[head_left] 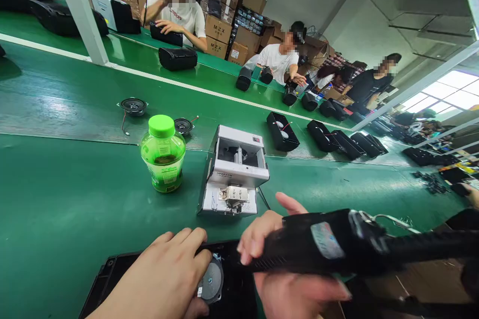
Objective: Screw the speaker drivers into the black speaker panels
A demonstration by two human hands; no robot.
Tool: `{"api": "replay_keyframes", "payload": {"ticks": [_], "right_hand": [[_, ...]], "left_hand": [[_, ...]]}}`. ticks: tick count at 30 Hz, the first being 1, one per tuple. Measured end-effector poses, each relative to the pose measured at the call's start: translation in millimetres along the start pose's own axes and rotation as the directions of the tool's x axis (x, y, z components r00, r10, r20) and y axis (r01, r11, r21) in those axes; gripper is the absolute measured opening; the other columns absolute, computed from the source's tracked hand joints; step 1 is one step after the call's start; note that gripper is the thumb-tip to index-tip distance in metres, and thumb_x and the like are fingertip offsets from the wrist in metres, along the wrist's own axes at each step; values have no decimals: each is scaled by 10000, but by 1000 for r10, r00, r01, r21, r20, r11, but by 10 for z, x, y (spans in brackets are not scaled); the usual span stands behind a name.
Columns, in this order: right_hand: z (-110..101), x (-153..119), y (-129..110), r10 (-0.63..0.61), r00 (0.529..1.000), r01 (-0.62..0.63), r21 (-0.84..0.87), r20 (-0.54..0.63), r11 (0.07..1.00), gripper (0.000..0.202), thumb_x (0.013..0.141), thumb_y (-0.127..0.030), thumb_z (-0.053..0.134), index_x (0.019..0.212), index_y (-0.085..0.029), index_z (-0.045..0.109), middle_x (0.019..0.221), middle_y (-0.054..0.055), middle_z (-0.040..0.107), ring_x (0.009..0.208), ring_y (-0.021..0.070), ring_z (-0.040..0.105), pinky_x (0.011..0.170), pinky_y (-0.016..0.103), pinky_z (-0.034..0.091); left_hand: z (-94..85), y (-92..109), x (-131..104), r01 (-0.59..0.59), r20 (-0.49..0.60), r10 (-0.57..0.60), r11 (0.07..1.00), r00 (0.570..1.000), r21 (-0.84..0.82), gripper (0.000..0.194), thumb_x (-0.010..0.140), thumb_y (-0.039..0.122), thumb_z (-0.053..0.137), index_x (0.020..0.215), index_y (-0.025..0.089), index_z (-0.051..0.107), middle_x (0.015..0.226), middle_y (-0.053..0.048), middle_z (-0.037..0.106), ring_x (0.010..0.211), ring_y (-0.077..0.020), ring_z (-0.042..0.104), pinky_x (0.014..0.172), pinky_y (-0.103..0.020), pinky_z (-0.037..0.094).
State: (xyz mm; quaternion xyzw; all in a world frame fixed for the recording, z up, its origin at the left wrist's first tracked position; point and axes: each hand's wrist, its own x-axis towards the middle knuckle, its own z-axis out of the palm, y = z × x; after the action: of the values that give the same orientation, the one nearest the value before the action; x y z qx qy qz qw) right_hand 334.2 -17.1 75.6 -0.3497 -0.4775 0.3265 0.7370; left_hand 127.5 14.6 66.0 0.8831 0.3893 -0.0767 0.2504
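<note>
Along the front edge of the workbench lies a black plastic housing (119, 271), partly hidden under my forearm. A round speaker driver (212, 279) sits in it with its grey magnet side up. My left hand (174, 264) presses on the speaker driver, its fingers curled together at the rim and its thumb below. My right hand (275, 254) is wrapped round a black electric screwdriver (303, 241) with a shiny label, slightly smeared by motion. The screwdriver's tip is hidden near the right part of the housing.
A white screw feeder (234, 169) stands just ahead, with a green-lidded jar (163, 154) left of it. Two loose speaker drivers (133, 106) lie behind. Black housings (283, 132) line the conveyor (209, 109). Several people sit or stand beyond; a white post (84, 12) rises at left.
</note>
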Motion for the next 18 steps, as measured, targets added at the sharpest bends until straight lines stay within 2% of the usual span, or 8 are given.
{"api": "replay_keyframes", "payload": {"ticks": [2, 4, 6, 7, 9, 12, 15, 18], "right_hand": [[-26, 130, -277, 23, 997, -24, 21, 69, 999, 725, 1079, -922, 774, 1501, -345, 896, 729, -5, 840, 528, 222, 755, 543, 358, 699], [5, 285, -527, 21, 997, -21, -4, 72, 1000, 392, 1217, -686, 746, 1409, -394, 924, 729, -17, 826, 564, 224, 762, 615, 400, 727], [95, 443, -631, -36, 999, 38, -44, 40, 998, 261, 1242, -557, 741, 1296, -403, 944, 711, -32, 798, 570, 212, 742, 645, 405, 713], [148, 515, -616, -74, 996, 76, -56, 43, 996, 300, 1225, -613, 759, 1247, -384, 952, 700, -28, 787, 568, 213, 732, 634, 399, 692], [240, 632, -489, -141, 985, 145, -32, 95, 989, 521, 1122, -823, 812, 1159, -325, 961, 672, -14, 773, 532, 216, 694, 575, 381, 637], [303, 742, -256, -97, 977, 98, 2, 190, 995, 687, 971, -955, 887, 1103, -284, 951, 656, -9, 783, 502, 219, 669, 530, 362, 593], [319, 807, -149, -42, 987, 47, -25, 157, 999, 806, 905, -1040, 861, 1172, -282, 922, 645, -29, 789, 482, 200, 656, 521, 335, 591], [354, 833, -142, -57, 997, 60, -42, 59, 997, 886, 952, -1102, 729, 1227, -272, 875, 621, -62, 738, 444, 164, 610, 477, 290, 568]], "left_hand": [[0, -20, 13, -2, 2, 2, 1000, 1000, -10, 354, 930, 240, 1011, 1273, 285, 935, 1468, -109, 857, 1386, -432, 835, 1210, -645, 686], [-28, -26, 33, 6, 27, -6, 1000, 1000, -9, 338, 937, 256, 1014, 1265, 275, 931, 1484, -113, 852, 1384, -430, 837, 1214, -650, 689], [-71, -21, 57, 22, 68, -21, 1000, 997, -8, 344, 943, 268, 1024, 1274, 263, 929, 1501, -119, 846, 1412, -433, 828, 1239, -651, 684], [-88, -18, 67, 30, 85, -29, 999, 996, -13, 351, 946, 276, 1032, 1281, 259, 929, 1502, -120, 845, 1430, -435, 822, 1255, -652, 678], [-95, -21, 81, 40, 98, -38, 999, 994, -22, 360, 945, 303, 1055, 1279, 253, 931, 1487, -123, 849, 1439, -442, 818, 1262, -650, 676], [-40, -56, 80, 4, 45, -3, 1000, 999, -30, 436, 939, 309, 1079, 1345, 261, 926, 1500, -129, 856, 1437, -447, 824, 1244, -628, 685], [8, -93, 69, -45, 2, 45, 998, 999, -45, 563, 926, 266, 1080, 1461, 282, 904, 1590, -136, 837, 1493, -446, 807, 1278, -614, 666], [-23, -86, 66, -35, 34, 38, 995, 999, -92, 533, 933, 253, 1048, 1447, 279, 911, 1582, -131, 835, 1483, -447, 810, 1298, -642, 648]]}}
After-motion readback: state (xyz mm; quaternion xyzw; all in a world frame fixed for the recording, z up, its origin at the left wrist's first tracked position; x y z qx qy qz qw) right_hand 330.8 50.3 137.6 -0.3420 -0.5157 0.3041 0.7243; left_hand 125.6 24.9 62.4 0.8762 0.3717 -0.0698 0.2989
